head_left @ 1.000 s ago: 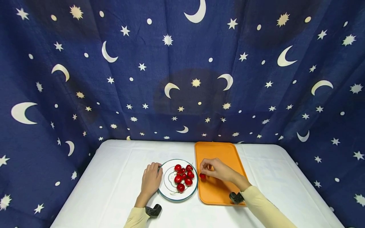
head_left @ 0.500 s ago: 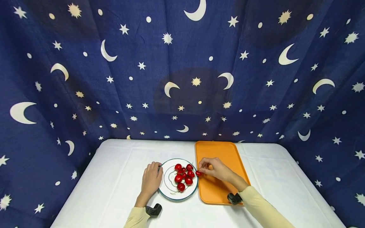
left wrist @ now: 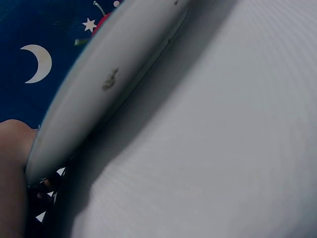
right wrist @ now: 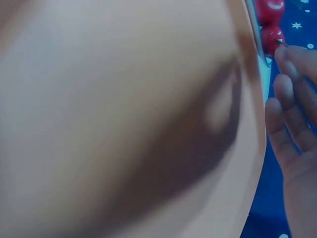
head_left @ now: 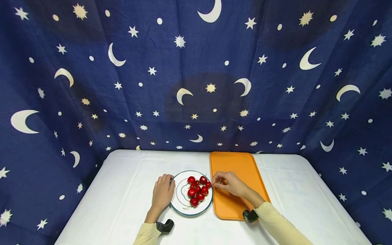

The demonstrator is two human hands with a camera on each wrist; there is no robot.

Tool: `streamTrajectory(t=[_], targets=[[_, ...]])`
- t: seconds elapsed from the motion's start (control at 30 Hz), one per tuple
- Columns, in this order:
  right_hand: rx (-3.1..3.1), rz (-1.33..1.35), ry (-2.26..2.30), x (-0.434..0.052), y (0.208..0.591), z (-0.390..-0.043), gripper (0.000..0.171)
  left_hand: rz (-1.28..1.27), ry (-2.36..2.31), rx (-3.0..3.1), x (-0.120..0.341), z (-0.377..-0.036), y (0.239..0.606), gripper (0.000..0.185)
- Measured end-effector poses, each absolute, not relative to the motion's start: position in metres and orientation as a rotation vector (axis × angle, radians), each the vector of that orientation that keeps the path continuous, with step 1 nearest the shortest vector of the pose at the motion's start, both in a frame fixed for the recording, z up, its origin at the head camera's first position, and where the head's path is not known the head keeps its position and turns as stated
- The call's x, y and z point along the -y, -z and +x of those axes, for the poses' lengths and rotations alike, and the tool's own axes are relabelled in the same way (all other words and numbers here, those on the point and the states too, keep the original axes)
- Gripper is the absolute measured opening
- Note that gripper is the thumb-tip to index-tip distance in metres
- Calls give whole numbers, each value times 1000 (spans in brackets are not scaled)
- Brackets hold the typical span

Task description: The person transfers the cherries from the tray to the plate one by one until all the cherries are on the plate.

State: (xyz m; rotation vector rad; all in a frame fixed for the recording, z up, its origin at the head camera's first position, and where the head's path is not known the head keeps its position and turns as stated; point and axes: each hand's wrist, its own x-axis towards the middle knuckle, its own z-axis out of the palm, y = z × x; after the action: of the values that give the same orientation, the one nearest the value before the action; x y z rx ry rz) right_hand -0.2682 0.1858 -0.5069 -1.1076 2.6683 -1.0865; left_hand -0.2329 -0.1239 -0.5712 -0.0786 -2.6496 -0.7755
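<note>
Red cherries (head_left: 198,189) are seen on a white plate (head_left: 180,204) rimmed in teal. Orange tray (head_left: 238,165), white tablecloth (head_left: 122,190). Navy backdrop (head_left: 153,95) is patterned with cream moons, stars, dots. Sleeves (head_left: 275,221) pale yellow.
</note>
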Motion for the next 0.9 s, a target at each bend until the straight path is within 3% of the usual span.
streamTrajectory(t=[0.9], targets=[[-2684, -1119, 1064, -183, 515, -266, 12, -52, 912, 2606, 124, -235, 569, 21]])
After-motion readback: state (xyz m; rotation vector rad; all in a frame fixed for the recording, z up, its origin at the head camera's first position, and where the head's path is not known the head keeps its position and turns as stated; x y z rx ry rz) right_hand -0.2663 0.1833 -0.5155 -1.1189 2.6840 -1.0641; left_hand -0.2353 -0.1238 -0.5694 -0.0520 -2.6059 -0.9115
